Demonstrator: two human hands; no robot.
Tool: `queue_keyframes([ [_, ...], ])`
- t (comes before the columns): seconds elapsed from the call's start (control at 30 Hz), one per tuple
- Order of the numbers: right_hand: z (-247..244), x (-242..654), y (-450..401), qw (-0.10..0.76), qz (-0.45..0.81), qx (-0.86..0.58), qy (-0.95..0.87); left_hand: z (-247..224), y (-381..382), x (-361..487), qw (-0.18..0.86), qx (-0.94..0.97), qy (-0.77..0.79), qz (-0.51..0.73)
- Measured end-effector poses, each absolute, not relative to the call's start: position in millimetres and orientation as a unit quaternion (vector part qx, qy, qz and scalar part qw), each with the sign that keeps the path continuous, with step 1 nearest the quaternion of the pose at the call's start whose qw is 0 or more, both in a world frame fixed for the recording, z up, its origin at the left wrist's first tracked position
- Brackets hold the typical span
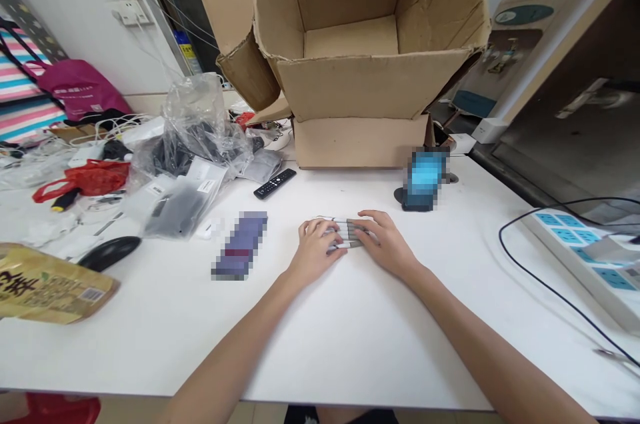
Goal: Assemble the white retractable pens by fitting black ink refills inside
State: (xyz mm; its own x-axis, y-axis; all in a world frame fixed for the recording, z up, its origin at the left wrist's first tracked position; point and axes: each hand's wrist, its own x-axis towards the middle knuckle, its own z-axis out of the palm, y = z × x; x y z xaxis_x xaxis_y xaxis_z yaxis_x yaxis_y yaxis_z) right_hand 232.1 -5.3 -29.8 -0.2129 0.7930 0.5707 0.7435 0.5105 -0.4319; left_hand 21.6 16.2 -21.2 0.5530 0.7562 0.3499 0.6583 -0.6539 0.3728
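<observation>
Several white and grey pens (343, 232) lie side by side on the white table (345, 337), pointing left to right. My left hand (315, 251) rests over their left ends, its fingers bent around them and the thumb at the near side. Over the grey right ends lies my right hand (387, 243), fingers curved onto the pens and the index finger reaching past the far side. The two hands nearly meet across the row. Parts of the pens are hidden under the fingers.
An open cardboard box (360, 141) stands behind the hands. A blurred phone (425, 181) on a stand is at the back right, a power strip (590, 257) at the right. Left are a blurred purple item (243, 244), a remote (275, 183), plastic bags (183, 204) and a yellow pouch (55, 284).
</observation>
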Motion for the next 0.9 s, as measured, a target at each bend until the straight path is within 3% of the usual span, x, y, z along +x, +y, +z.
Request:
queue_keyframes([
  [0.2,-27.5,233.0,-5.4,0.389,0.024,-0.482,-0.785,-17.2,15.3,22.1,0.059,0.895,0.371,0.241],
  [0.37,-15.2,224.6,-14.8,0.301,-0.019,-0.473,-0.828,-5.6,17.0,16.0,0.018,0.894,0.36,0.265],
  [0.5,-9.3,217.3,-20.6,0.265,-0.063,-0.473,-0.838,1.4,15.1,12.9,-0.056,0.912,0.347,0.213],
  [0.9,-11.5,213.2,-27.6,0.272,-0.033,-0.473,-0.837,7.6,9.0,17.6,-0.117,0.92,0.332,0.169],
])
